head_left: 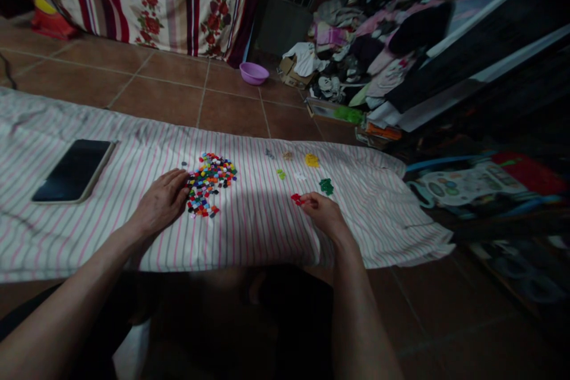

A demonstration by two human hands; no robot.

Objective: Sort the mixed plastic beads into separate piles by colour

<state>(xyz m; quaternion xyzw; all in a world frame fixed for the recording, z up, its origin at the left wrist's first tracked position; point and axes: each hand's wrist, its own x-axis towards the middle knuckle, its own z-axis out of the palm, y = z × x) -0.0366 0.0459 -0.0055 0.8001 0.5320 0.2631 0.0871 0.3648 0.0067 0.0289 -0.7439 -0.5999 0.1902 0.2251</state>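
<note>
Small cubes of many colours form a mixed heap (211, 178) on the striped cloth (258, 231). My left hand (162, 202) lies against the heap's left edge, palm down, fingers stretched out. Over on the right, my right hand (323, 211) has its fingertips pinched at a little group of red cubes (296, 198); whether a cube is between them is hidden. Single-colour groups lie around it: dark green cubes (326, 186), yellow cubes (312, 160), white cubes (300, 176), lime green cubes (281, 173), tan cubes (287, 155) and grey cubes (269, 154).
A tablet or large phone (73, 171) rests at the cloth's left. One dark cube (184, 164) sits apart from the heap. Beyond the table, a purple basin (253, 73) stands on the tiled floor near piled clothes (356, 41). Shelving (490, 190) is at the right.
</note>
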